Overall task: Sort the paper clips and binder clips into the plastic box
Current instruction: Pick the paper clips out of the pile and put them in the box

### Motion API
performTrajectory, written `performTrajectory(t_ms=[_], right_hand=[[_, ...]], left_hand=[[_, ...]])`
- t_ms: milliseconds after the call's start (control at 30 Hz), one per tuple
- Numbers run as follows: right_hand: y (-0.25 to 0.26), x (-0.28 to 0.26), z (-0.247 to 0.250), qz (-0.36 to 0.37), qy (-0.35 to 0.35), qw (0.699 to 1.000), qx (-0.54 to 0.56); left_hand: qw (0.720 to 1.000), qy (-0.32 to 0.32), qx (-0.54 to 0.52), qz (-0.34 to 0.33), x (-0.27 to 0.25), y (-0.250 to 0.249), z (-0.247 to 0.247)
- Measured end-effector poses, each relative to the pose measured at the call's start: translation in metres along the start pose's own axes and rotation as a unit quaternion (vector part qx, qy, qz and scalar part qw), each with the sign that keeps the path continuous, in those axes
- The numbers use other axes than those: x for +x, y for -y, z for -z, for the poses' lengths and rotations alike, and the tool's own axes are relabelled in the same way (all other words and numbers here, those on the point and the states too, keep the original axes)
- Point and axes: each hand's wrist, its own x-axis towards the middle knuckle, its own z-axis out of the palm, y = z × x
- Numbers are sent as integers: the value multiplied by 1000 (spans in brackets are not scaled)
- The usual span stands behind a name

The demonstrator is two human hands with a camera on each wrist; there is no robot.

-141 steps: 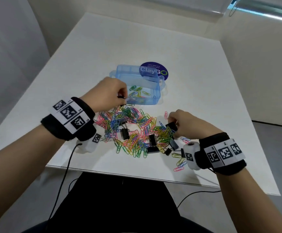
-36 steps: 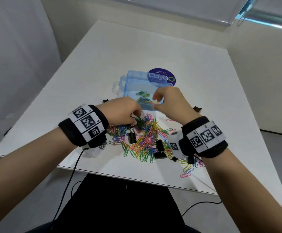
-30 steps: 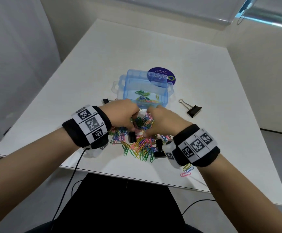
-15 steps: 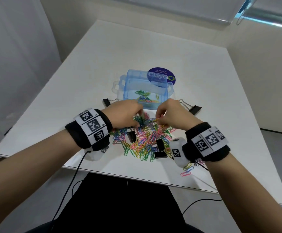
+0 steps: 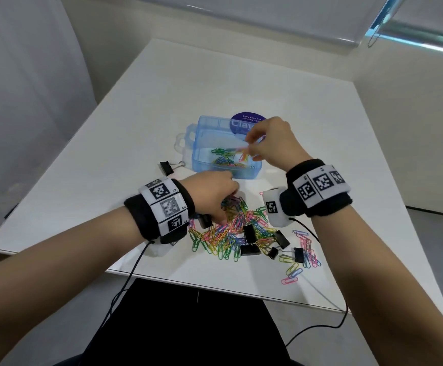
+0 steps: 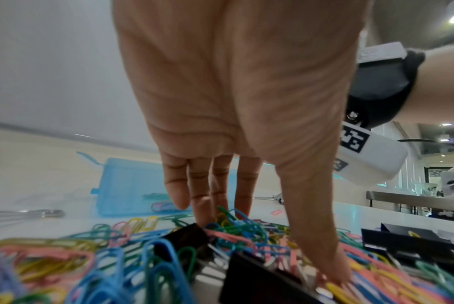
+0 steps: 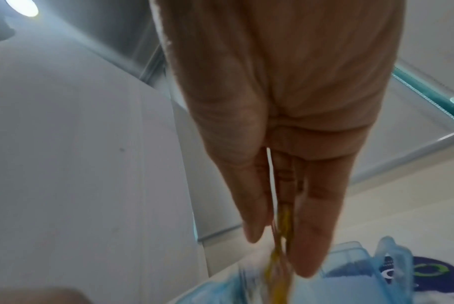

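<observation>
Head view first: our right hand (image 5: 273,143) hovers over the plastic box (image 5: 202,165), pinching a few paper clips (image 5: 241,151); we should let go low, inside the walls, so none bounce out. Our left hand (image 5: 212,196) reaches palm-down into the pile (image 5: 236,233). Left wrist view: straight fingers (image 6: 202,197) touch clips beside a binder clip (image 6: 184,236), gripping nothing. Right wrist view: thumb and fingers point down, pinching blurred yellow clips (image 7: 283,226) above the box.

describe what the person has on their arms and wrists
Bare forearms, no sleeves. Each wrist wears a black fabric band topped with white plates printed with black square markers; the right band matches. A white marker-tagged camera unit hangs under each wrist, trailing a thin black cable.
</observation>
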Motion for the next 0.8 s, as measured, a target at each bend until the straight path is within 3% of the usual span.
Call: performTrajectory(t_ms=[100, 167, 300, 367, 567, 800], right_hand=[[-11, -9, 0, -10, 13, 995, -96], [-21, -23, 1, -59, 43, 989, -131], [-33, -57, -7, -147, 194, 952, -186], [-34, -63, -16, -129, 221, 947, -194], [-22, -62, -40, -38, 206, 955, -210], [-12, -55, -42, -4, 195, 955, -221]], left_hand=[[1000, -13, 1, -2, 3, -2, -1], [1000, -23, -7, -11, 6, -3, -1], [999, -21, -31, -5, 9, -4, 0], [999, -13, -35, 11, 9, -7, 1], [999, -7, -41, 12, 10, -10, 7], [995, -54, -78, 8, 5, 3, 10]])
